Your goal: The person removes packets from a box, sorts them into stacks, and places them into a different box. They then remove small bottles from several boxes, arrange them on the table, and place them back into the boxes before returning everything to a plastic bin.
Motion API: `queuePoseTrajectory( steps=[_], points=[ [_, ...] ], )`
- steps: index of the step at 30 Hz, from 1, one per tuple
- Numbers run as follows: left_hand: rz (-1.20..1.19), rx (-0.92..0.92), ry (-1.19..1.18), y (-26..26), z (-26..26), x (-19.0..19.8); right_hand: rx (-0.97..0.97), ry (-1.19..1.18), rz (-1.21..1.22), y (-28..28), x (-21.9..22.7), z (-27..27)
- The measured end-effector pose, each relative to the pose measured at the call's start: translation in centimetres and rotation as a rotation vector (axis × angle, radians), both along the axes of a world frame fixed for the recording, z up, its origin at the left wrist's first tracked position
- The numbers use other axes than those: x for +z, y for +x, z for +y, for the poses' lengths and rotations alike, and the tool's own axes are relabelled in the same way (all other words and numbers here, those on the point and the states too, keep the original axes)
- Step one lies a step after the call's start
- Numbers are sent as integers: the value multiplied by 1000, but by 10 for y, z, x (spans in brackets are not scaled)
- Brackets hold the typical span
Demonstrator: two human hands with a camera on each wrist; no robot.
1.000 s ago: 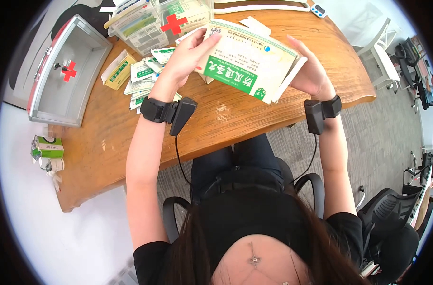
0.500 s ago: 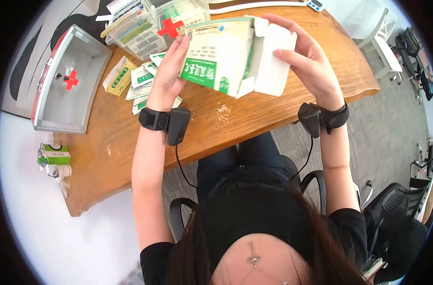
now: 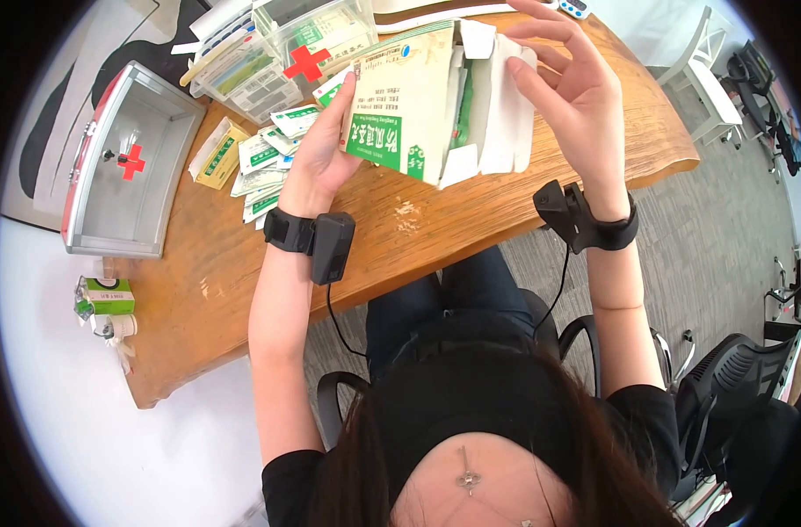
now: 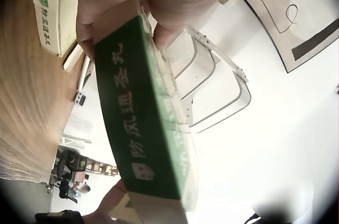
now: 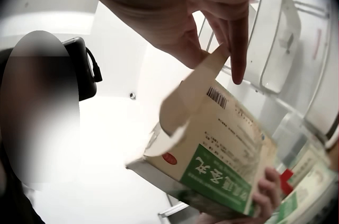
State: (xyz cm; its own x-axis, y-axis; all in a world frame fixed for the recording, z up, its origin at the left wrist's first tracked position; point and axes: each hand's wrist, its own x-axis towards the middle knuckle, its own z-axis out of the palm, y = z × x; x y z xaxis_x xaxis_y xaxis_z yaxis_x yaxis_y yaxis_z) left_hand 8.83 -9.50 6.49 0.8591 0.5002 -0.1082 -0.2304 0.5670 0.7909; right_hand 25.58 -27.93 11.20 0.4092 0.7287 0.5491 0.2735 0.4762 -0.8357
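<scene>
Cardboard box [image 3: 396, 101] with green contents [image 3: 464, 116]

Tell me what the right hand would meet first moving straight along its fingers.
The white flap of the open medicine box, which the right hand pinches; the box itself would probably come next, though depth is unclear.

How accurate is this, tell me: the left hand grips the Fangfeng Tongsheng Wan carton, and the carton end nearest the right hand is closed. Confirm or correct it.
That end is not closed: the head view shows it open, its white flap standing out toward the right hand. The left hand does grip the Fangfeng Tongsheng Wan carton.
</scene>
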Motion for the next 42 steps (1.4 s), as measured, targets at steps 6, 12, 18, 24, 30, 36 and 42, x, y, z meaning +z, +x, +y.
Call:
queuePoseTrajectory(
  steps=[6,12,18,24,30,36,42],
  points=[
    [33,149,147,2,-8,3,-237,-134,-310,10,-18,-10],
    [-5,351,192,18,-41,7,-398,-260,-338,26,-33,-8],
    [-116,156,120,37,-58,-9,-572,-331,-407,76,-52,-15],
    [220,128,444,45,-80,-29,-410,-326,-34,85,-34,-28],
    [73,-79,126,47,-90,-36,-527,-278,-373,96,-25,-17],
    [-49,-137,-41,55,-84,-56,-545,-384,-409,93,-34,5],
    [111,-36,4,52,-89,-61,-397,-437,-251,122,-71,22]
  ],
)
